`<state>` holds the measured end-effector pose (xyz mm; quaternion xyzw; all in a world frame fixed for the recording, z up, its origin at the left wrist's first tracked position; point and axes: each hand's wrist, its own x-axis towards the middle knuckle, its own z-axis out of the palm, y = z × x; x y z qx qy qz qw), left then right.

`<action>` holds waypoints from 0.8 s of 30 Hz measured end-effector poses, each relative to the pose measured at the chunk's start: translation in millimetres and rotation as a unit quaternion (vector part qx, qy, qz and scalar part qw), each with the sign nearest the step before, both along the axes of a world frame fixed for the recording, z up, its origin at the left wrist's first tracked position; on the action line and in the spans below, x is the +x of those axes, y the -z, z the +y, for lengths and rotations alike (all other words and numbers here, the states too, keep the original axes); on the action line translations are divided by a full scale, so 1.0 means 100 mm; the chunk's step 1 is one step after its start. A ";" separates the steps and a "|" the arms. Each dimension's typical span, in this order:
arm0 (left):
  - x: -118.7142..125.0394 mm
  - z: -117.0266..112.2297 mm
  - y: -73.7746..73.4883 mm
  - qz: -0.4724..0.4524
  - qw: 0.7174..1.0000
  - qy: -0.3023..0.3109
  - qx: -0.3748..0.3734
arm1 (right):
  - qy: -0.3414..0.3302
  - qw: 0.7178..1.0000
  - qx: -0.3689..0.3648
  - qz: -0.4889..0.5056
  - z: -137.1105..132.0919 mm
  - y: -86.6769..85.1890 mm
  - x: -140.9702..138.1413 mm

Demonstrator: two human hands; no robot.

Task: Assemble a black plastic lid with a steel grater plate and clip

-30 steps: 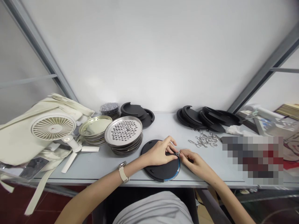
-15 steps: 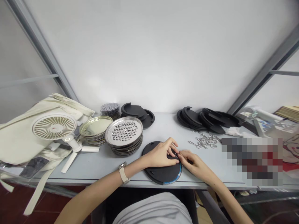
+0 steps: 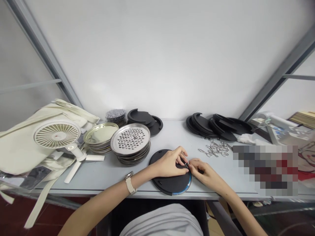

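Note:
A black round disc [image 3: 169, 183] with small slots and a blue strip along its right edge lies flat at the table's front. Across it rests my left hand [image 3: 169, 163], fingers curled and thumb bent at the disc's right edge. My right hand [image 3: 203, 170] pinches a small metal loop [image 3: 186, 164] at that same edge, close to the left fingertips. Fingers partly hide the loop, so I cannot tell whether it is attached to the disc. Beyond my right hand lies a loose pile of small metal loops [image 3: 218, 148].
Left of the disc stand a stack of perforated metal discs [image 3: 130, 139] and a stack of plain metal lids [image 3: 101, 134]. Black round trays [image 3: 140, 117] and more black trays [image 3: 203, 124] sit by the wall. A white fan [image 3: 57, 134] and a cream bag [image 3: 22, 137] lie far left.
My hands stay nearly in place; the fingers at the disc's right edge shift slightly with the metal loop.

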<state>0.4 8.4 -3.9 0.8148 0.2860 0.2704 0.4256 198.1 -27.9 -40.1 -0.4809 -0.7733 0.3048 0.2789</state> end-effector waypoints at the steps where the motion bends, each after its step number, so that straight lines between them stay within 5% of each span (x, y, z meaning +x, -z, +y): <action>1: 0.00 0.00 0.00 0.001 1.000 0.000 0.001 | 0.000 1.000 -0.001 0.001 0.00 0.00 0.00; 24: 0.01 0.00 -0.01 -0.018 0.999 0.002 -0.028 | -0.001 1.000 0.002 0.001 0.01 -0.01 -0.02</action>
